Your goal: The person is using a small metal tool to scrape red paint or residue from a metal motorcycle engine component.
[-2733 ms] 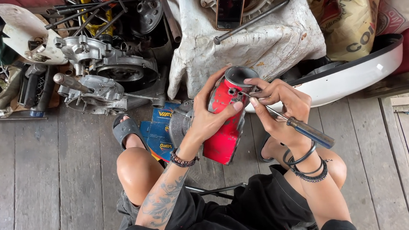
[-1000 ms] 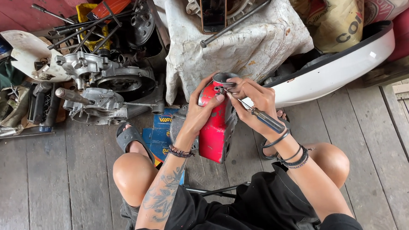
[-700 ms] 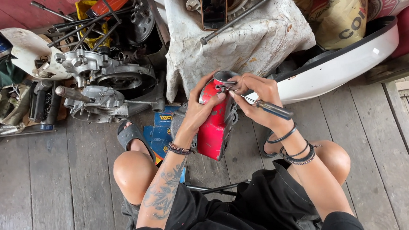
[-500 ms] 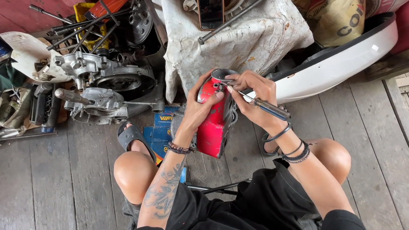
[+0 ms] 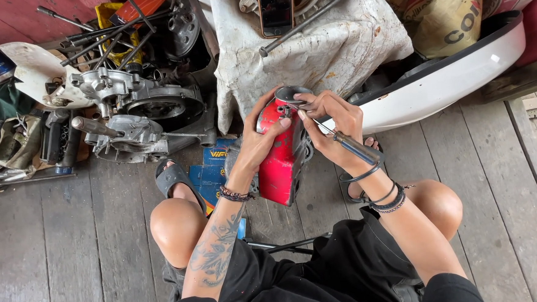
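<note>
Two hands busy over wooden floorboards point(image 5: 72, 253). Left hand point(image 5: 257, 146) clamped on red engine part point(image 5: 283, 159). Right hand point(image 5: 335, 129) gripping screwdriver point(image 5: 348, 145), tip at part's far end.

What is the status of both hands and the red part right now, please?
Left hand gripping red housing, upright above the floor planks. Right hand holds screwdriver, tip at housing's top end. Nothing in the way.
</note>
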